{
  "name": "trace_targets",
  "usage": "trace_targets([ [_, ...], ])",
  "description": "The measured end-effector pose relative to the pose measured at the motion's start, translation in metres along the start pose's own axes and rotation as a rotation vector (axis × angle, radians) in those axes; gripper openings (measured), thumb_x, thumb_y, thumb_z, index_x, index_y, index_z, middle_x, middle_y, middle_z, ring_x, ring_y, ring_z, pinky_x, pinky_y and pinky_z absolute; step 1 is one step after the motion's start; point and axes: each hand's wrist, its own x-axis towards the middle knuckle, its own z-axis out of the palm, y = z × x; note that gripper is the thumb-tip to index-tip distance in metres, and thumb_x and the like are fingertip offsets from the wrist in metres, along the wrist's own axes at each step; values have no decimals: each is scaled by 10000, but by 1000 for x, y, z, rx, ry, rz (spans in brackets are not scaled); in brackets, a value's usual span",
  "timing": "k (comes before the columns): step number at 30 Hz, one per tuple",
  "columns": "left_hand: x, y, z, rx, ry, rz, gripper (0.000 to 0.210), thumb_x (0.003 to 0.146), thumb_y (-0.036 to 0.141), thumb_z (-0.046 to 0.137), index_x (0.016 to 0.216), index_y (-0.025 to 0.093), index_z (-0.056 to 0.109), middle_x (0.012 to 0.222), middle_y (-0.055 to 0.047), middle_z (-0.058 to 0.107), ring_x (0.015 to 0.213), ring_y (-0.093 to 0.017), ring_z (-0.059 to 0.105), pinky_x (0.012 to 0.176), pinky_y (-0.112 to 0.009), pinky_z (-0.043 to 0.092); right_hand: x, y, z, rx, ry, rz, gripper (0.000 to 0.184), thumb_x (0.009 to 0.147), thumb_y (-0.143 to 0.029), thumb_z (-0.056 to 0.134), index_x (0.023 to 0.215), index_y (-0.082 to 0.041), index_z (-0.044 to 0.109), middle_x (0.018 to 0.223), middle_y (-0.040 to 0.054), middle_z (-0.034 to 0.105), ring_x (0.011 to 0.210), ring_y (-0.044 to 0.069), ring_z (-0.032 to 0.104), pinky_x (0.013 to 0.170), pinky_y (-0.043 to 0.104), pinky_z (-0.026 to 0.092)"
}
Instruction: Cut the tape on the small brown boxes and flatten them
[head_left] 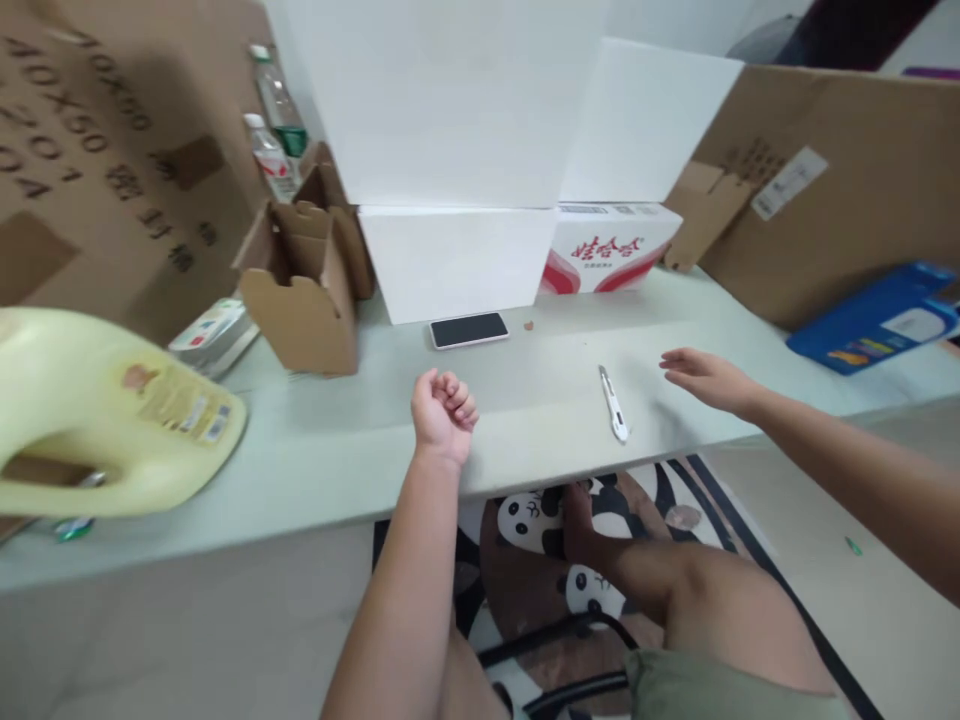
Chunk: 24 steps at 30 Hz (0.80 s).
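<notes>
My left hand [444, 412] is over the near part of the pale table, palm turned up, its fingers curled in with nothing visible in them. Just beyond it lies a phone [470, 331] with a dark screen and a light edge. To the right, my right hand [701, 378] hovers with its fingers stretched out and holds nothing. A white utility knife [613, 405] lies on the table between the two hands, nearer the right one, untouched.
White boxes [457, 260] stand at the back, one with red print [607, 250]. At left are small brown cartons [304, 300], plastic bottles [271, 160] and a large yellow jug [187, 410]. A blue package [874, 318] leans against cardboard [847, 200] at right. Below is a panda-patterned mat [525, 520].
</notes>
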Motion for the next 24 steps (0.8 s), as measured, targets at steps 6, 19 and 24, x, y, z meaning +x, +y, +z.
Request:
trace_targets([
  [6, -12, 32, -24, -66, 17, 105, 281, 793, 334, 552, 605, 194, 396, 482, 85, 292, 366, -41, 274, 385, -175, 187, 5, -91, 45, -150, -130, -246, 309, 859, -313, 551, 1133, -196, 635, 1123, 143, 772, 1046, 293, 731, 980, 485, 570],
  [19, -1, 44, -44, 96, 219, 420, 293, 593, 85, 583, 803, 221, 430, 650, 90, 412, 467, -40, 317, 460, -204, 200, -2, -404, 185, 44, 34, -1103, 575, 813, -122, 536, 1377, -232, 503, 1502, 114, 510, 1093, 289, 661, 945, 471, 541],
  [24, -1, 47, -54, 132, 525, 747, 234, 693, 84, 547, 814, 227, 407, 709, 62, 376, 555, -76, 334, 535, -222, 264, 17, -415, 194, -52, 39, -1001, 524, 810, -112, 514, 1332, -168, 516, 1258, 150, 675, 1103, 339, 630, 938, 506, 513],
])
